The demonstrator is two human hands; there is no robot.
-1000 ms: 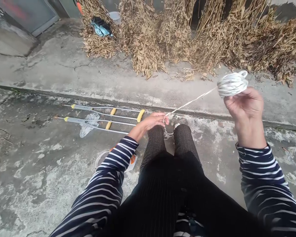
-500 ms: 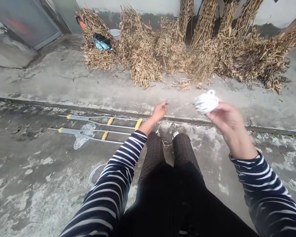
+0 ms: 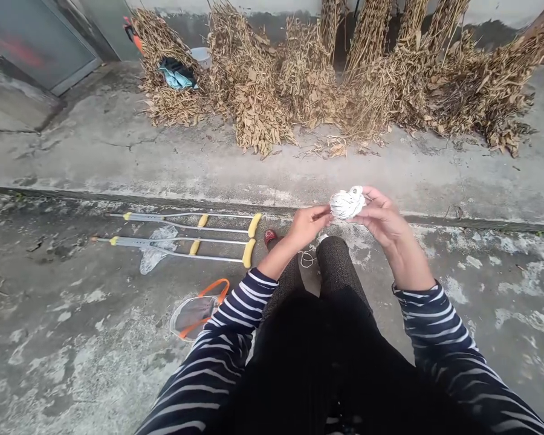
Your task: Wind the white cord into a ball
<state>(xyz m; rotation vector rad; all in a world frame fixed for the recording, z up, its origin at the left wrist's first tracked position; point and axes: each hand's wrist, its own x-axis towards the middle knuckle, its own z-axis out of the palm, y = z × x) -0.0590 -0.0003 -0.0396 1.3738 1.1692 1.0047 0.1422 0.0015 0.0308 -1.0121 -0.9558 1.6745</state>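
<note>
I sit on a concrete floor with my legs (image 3: 335, 272) stretched out in dark trousers. My right hand (image 3: 383, 219) holds a white ball of string (image 3: 347, 203) in its fingers, above my knees. My left hand (image 3: 309, 225) is right beside the ball, its fingers pinched on the string at the ball's left side. A loose bit of white string (image 3: 306, 258) lies between my lower legs. Both sleeves are dark blue with white stripes.
A pair of metal crutches (image 3: 185, 237) with yellow grips lies on the floor to my left. An orange-rimmed clear bag (image 3: 194, 313) lies near my left elbow. Bundles of dried plants (image 3: 335, 84) lean on the far wall beyond a raised concrete step (image 3: 163, 199).
My right hand came down and left with the ball, from high on the right to above my knees. The taut string between the hands is gone; my left hand now meets the ball.
</note>
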